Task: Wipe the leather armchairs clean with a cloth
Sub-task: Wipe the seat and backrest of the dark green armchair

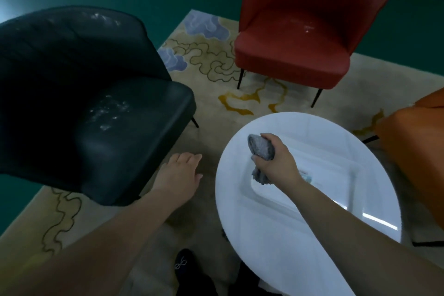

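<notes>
Your right hand (276, 160): fingers curled around bunched grey cloth (260, 151), over round white glossy table (276, 235). Your left hand (181, 173): fingers straight, holding nothing. Dark leather armchair (96, 108), white-smudged, at 10 o'clock; red leather armchair (300, 31) at 1 o'clock.

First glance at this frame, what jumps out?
The right hand grips a bunched grey cloth over the round white table at lower right. White smudges mark the seat of the black leather armchair at left and the red armchair at top right. The left hand hovers open between black chair and table.
</notes>
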Demonstrator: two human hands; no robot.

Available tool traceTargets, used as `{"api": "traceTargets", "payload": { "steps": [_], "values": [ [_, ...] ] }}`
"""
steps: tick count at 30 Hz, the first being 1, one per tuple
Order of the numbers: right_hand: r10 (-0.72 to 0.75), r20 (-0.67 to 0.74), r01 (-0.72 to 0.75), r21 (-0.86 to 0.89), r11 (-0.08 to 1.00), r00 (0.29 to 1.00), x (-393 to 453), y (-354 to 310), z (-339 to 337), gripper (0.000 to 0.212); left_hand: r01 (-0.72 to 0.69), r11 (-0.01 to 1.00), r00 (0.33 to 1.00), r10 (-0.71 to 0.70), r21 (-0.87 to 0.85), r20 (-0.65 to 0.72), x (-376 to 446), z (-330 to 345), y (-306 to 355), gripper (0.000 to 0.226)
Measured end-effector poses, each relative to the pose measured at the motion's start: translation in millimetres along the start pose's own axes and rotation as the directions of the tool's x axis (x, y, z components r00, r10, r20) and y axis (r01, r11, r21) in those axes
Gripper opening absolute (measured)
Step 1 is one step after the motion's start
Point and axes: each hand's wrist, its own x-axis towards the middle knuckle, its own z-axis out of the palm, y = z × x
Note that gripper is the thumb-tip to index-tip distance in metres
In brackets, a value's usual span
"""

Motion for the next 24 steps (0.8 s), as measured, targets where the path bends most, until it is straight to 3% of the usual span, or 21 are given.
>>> {"api": "traceTargets", "payload": {
  "steps": [13,24],
  "values": [
    [-0.070,0.109,0.076,-0.049,0.996,0.992,11.2,-99.0,158.2,0.049,0.224,0.973,0.970,-0.227,-0.049,-0.089,-51.5,-20.9,-195.2,0.057],
    [-0.195,0.199,0.210,-0.059,0.976,0.960,46.8,-156.4,250.4,0.045,0.437,0.879,0.891,-0.453,-0.191,-0.046,-62.6,-20.1,-281.0,0.060]
  ]
}}
